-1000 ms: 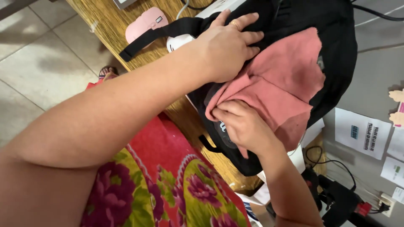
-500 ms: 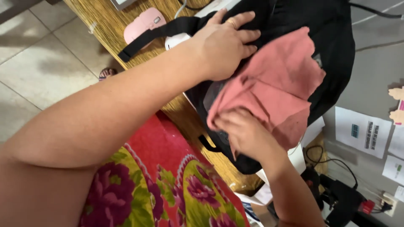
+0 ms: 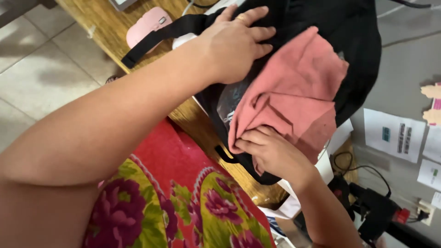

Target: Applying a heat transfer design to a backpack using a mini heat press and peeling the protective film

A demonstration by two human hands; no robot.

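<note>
A black backpack (image 3: pixel 340 50) lies on a wooden table (image 3: pixel 110 23). A pink cloth (image 3: pixel 298 92) is spread over the backpack's front. My left hand (image 3: pixel 234 43) presses flat on the backpack's upper part, fingers spread, a ring on one finger. My right hand (image 3: pixel 271 151) grips the lower edge of the pink cloth against the backpack, fingers curled into the fabric. A black strap (image 3: pixel 161 34) of the backpack runs across the table toward the left.
A pink computer mouse (image 3: pixel 147 25) lies on the table beyond the strap. Red floral fabric (image 3: pixel 183 202) covers my lap. White paper sheets (image 3: pixel 395 135) hang on the grey wall at right. Black cables and a device (image 3: pixel 376 206) sit lower right. Tiled floor (image 3: pixel 41 64) is at left.
My right hand has slid the pink cloth slightly down over the backpack. My left hand stays pressed on the backpack.
</note>
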